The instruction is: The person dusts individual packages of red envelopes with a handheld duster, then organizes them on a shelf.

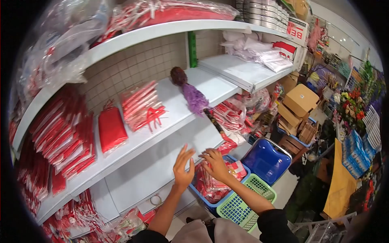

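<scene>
Hovering near red packets [210, 189] | hands [184, 170] loosely spread | carton [297, 31]: red "BEN", partly legible

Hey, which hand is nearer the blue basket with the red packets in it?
The right. The right hand hovers above the blue basket, apparently not touching it; the left hand hangs off to the basket's left, farther from it.

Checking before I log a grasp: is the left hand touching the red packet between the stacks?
Apart: the head view shows pale shelving between the left hand and red packet.
</scene>
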Available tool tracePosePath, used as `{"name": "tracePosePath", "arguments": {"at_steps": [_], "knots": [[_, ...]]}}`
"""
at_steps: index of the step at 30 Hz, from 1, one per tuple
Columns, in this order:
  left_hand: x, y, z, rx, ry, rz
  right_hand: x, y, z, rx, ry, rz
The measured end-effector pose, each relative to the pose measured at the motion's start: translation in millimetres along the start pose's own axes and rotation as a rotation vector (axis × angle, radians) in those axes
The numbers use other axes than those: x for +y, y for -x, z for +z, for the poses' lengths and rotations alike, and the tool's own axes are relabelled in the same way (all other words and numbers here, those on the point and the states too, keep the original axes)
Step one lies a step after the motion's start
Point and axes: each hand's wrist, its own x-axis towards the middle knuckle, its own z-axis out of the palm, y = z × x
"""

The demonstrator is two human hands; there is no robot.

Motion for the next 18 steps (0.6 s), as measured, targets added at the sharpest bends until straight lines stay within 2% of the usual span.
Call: {"name": "tracePosePath", "arguments": {"at_steps": [4,5,8,11,13,16,17,18], "knots": [[-22.9,65.2,61.3,-0.226,0.134,-0.236,77.9,93.4,17.9,-0.088,0.049,0.287],[-35.1,86.7,76.4,-0.283,0.038,-0.246,93.1,117.1,22.4,-0.11,0.002,0.333],[-59.6,140.5,105.3,-0.587,0.171,-0.55,143.0,198.5,52.0,-0.164,-0.092,0.502],[-78.6,185.5,125.6,-0.744,0.185,-0.623,149.4,241.8,54.4,-0.263,-0.159,0.663],[-91.7,210.5,139.7,-0.781,0.19,-0.704,157.6,261.7,58.7,-0.349,-0.239,0.751],[-125.3,252.3,163.9,-0.776,0.207,-0.764,170.3,287.8,79.3,-0.206,-0.371,0.912],[-127.8,255.3,168.7,-0.775,0.197,-0.802,174.1,292.4,83.6,-0.14,-0.481,0.932],[-131.0,257.9,172.9,-0.773,0.186,-0.839,180.1,294.3,88.8,-0.115,-0.456,0.927]]}}
